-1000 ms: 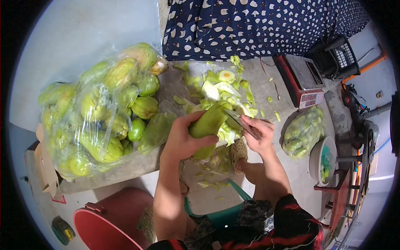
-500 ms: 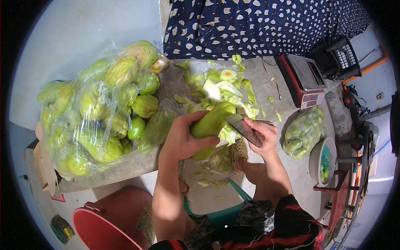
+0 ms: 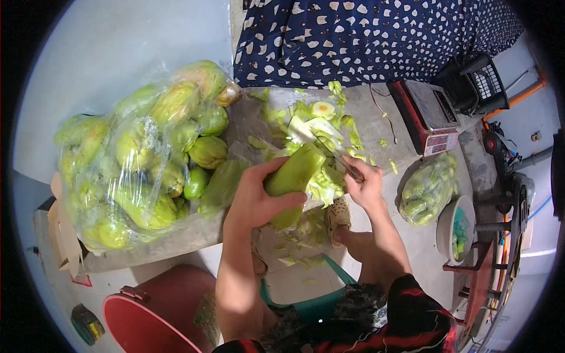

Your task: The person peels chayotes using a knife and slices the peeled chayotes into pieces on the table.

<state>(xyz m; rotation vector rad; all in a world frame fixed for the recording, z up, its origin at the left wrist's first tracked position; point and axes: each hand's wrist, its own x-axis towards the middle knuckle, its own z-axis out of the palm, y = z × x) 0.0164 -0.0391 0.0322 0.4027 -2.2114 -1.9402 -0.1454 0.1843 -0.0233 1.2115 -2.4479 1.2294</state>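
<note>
My left hand [image 3: 262,197] is wrapped round a long green vegetable [image 3: 297,173], its thumb across the near side. In my right hand [image 3: 364,181] is a knife [image 3: 347,165], its blade pointing up and left, just right of the vegetable's upper end. Behind the vegetable lies a heap of pale green peelings and cut pieces [image 3: 323,129] on the concrete ledge [image 3: 235,126]. A clear plastic bag of green vegetables [image 3: 132,153] lies to the left of my left hand.
A red scale [image 3: 421,115] stands at the right, beside a black basket [image 3: 485,82]. Below them are another filled bag [image 3: 429,191] and a white bowl [image 3: 450,229]. A red bucket [image 3: 159,300] is at the lower left, and a patterned cloth [image 3: 353,41] hangs behind.
The knife has moved from against the vegetable's upper end to beyond its right side, its blade now turned more upward. My left hand keeps its hold, and the vegetable is slightly more upright.
</note>
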